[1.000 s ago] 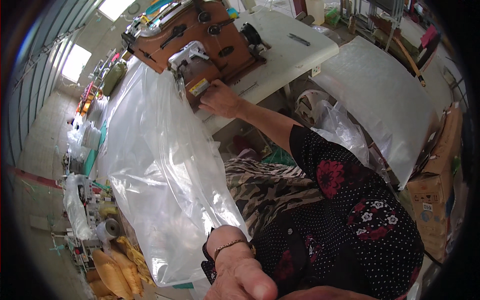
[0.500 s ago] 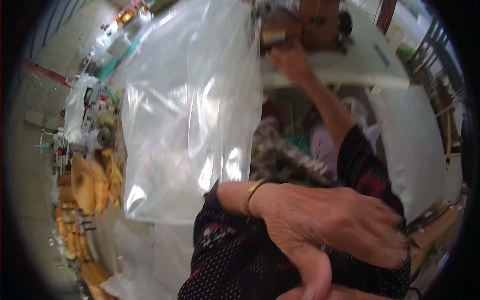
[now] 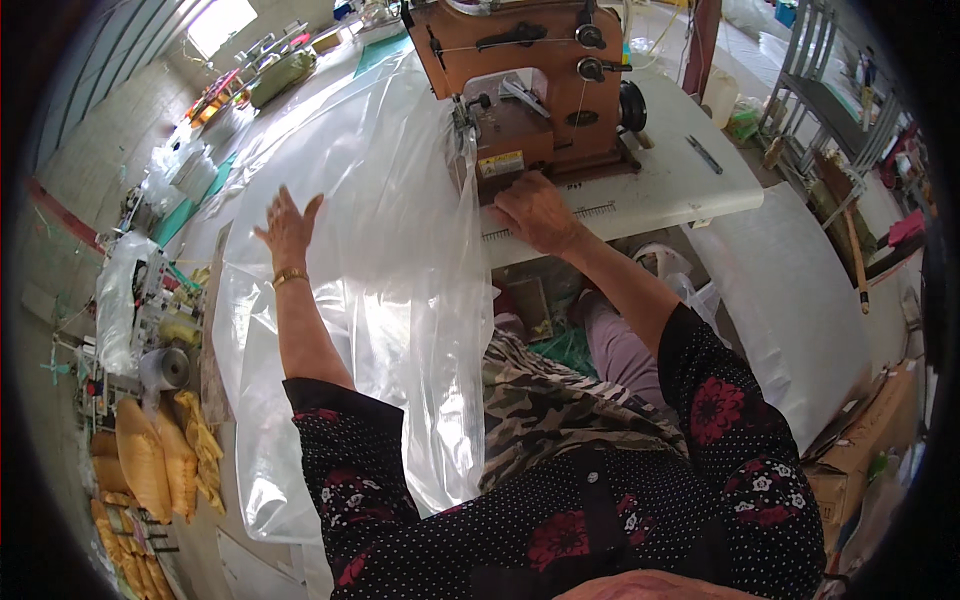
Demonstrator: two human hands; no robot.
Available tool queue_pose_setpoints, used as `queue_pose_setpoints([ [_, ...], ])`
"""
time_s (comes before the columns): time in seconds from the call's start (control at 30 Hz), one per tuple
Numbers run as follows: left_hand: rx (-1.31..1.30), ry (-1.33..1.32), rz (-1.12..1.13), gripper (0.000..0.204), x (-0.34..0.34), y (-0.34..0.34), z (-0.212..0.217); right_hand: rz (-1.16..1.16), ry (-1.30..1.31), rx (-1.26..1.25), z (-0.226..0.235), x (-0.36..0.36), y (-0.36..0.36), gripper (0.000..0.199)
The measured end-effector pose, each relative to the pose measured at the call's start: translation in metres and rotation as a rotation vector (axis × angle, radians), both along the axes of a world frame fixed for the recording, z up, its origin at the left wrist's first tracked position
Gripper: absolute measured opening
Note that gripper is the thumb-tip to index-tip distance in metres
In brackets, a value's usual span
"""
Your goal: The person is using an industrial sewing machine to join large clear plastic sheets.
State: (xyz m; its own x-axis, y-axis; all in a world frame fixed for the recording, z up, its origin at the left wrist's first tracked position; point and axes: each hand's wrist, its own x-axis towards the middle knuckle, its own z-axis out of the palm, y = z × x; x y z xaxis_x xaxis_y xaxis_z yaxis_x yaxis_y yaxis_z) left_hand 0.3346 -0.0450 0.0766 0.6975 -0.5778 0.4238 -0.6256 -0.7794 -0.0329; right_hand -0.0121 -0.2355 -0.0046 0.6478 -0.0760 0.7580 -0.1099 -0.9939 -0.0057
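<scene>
A large clear plastic bag lies spread from the brown sewing machine down over my lap. My left hand, with a gold bracelet at the wrist, rests flat on the plastic, fingers spread. My right hand sits at the machine's base on the white table, fingers curled on the plastic's edge beside the needle area.
More white sheet material hangs to the right of the table. Yellow bundles and thread spools lie on the floor at left. A cardboard box stands at lower right. A pen-like tool lies on the table.
My left hand has gone from close under the camera out onto the plastic, palm down. The bag now lies flatter toward the machine. My right hand stays by the machine's base.
</scene>
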Motion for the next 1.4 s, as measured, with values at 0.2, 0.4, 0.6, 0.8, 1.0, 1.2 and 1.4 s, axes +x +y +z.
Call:
queue_pose_setpoints([
  [0.2, 0.041, 0.079, 0.01, 0.055, 0.001, -0.003, -0.064, 0.267, -0.307, -0.265, 0.075, 0.018, 0.026, 0.016],
  [0.4, -0.067, -0.008, -0.085, 0.031, 0.005, 0.008, -0.072, 0.063, -0.601, -0.592, 0.244, 0.117, 0.009, 0.015],
  [0.6, -0.081, 0.059, -0.163, 0.023, -0.005, 0.0, -0.064, -0.614, 0.117, -0.142, 0.306, 0.165, -0.072, 0.02],
  [0.8, -0.084, 0.108, -0.132, 0.024, -0.004, -0.002, -0.064, -0.742, 0.179, -0.05, 0.321, 0.176, -0.09, 0.027],
  [1.0, -0.12, 0.111, -0.132, 0.025, -0.002, 0.006, -0.067, -0.746, 0.261, -0.147, 0.323, 0.153, -0.068, 0.018],
  [1.2, -0.087, 0.093, -0.116, 0.024, -0.007, 0.002, -0.064, -0.366, -0.283, -0.412, 0.293, 0.114, -0.075, 0.008],
  [1.4, -0.066, 0.02, -0.098, 0.022, 0.002, 0.032, -0.082, -0.473, -0.253, -0.388, 0.274, 0.107, -0.039, 0.017],
])
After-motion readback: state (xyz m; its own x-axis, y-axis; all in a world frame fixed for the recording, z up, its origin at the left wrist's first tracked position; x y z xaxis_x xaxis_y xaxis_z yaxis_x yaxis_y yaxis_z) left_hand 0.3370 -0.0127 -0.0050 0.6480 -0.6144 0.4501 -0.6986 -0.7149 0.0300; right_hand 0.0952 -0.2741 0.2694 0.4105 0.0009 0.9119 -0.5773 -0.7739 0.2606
